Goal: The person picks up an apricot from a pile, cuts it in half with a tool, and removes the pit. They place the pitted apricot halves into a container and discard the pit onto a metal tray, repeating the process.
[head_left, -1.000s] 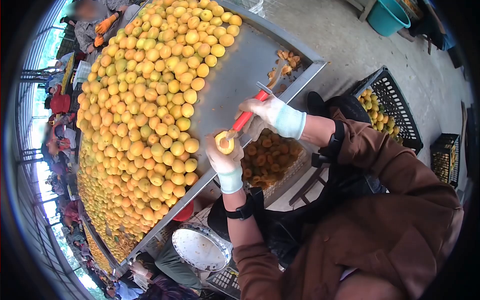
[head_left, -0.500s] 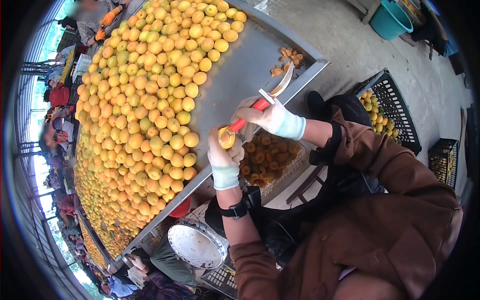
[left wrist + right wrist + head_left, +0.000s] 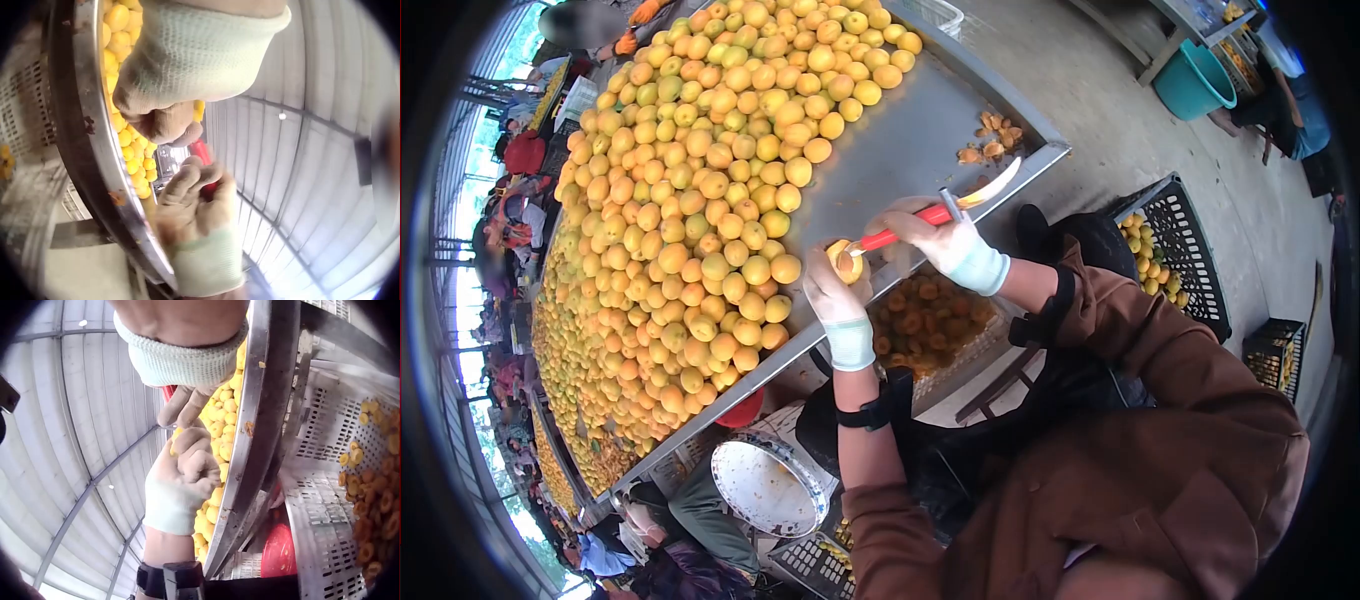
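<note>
In the head view the gloved left hand (image 3: pixel 837 298) grips a cut yellow-orange fruit (image 3: pixel 845 262), its opened face turned up. The gloved right hand (image 3: pixel 940 238) holds the red handle (image 3: pixel 905 229) of a knife, whose curved blade (image 3: pixel 992 187) points away from the fruit. The handle's other end, with a small metal tip, touches the fruit's opening. Both wrist views show the two hands close together; the left wrist view shows part of the red handle (image 3: pixel 201 152), and the right wrist view shows a sliver of the fruit (image 3: pixel 177 432).
A large fruit heap (image 3: pixel 690 220) covers much of the metal table, whose raised edge (image 3: pixel 1040 160) runs beside the hands. Small scraps (image 3: pixel 997 135) lie near its corner. Below are a crate of halved fruit (image 3: pixel 930 318), a white bucket (image 3: pixel 765 485) and a black crate (image 3: pixel 1190 250).
The knife has swung so its blade points more to the right, and its handle lies flatter. The left hand still grips the fruit. The head view has shifted slightly.
</note>
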### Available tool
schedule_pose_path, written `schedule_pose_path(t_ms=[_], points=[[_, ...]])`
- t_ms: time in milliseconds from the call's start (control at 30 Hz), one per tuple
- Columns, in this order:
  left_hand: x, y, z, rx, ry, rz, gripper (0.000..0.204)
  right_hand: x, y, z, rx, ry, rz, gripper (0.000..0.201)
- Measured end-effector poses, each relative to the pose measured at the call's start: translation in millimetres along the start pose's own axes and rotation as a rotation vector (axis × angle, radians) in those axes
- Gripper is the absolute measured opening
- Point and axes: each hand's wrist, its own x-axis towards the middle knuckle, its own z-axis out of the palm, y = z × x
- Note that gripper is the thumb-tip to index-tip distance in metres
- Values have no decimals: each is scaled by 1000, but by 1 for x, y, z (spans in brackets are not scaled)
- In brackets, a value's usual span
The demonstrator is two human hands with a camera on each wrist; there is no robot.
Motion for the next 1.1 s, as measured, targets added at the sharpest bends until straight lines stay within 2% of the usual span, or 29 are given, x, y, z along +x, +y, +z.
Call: schedule_pose_path(t_ms=[33, 100, 133, 167, 233, 267, 300, 367, 400, 433, 500, 533, 567, 633, 767, 833, 967, 1100], points=[[3, 0, -2, 160, 41, 172, 42, 8, -9, -5, 5, 3, -6, 17], [7, 3, -4, 487, 114, 514, 40, 18, -21, -13, 767, 128, 822, 15], [2, 10, -5, 180, 68, 248, 37, 19, -9, -13, 706, 111, 777, 26], [1, 9, -2, 187, 63, 253, 37, 17, 2, -8, 712, 120, 776, 26], [1, 1, 3, 153, 39, 401, 37, 26, 4, -7, 913, 1, 851, 31], [5, -7, -1, 262, -8, 577, 36, 21, -8, -1, 994, 109, 1048, 37], [4, -8, 0, 264, -20, 576, 36, 27, -18, -8, 993, 123, 1051, 37], [1, -9, 4, 363, -27, 700, 32, 32, -26, -18, 934, -199, 1256, 38], [0, -6, 4, 432, -60, 764, 31, 31, -24, -16, 939, -259, 1265, 39], [-1, -4, 7, 432, -70, 765, 31, 30, -25, -16, 941, -248, 1267, 39], [-4, -2, 14, 459, -42, 754, 31, 30, -30, -18, 886, -336, 1280, 40], [-3, -5, 14, 470, -62, 766, 33, 31, -31, -21, 793, -416, 1160, 38], [-3, -6, 14, 470, -68, 767, 33, 31, -30, -21, 793, -410, 1161, 38], [-3, -8, 15, 505, -108, 758, 34, 31, -26, -21, 841, -448, 1327, 37], [-1, -11, 14, 580, -95, 859, 34, 17, -21, -11, 976, -365, 1247, 35], [-2, -12, 14, 586, -108, 900, 34, 17, -26, -12, 1006, -249, 1195, 33], [-3, -14, 11, 611, -128, 917, 36, 27, -29, -21, 1049, -335, 1213, 31], [-2, -22, 10, 647, -160, 976, 37, 23, -25, -17, 886, -353, 1134, 21]])
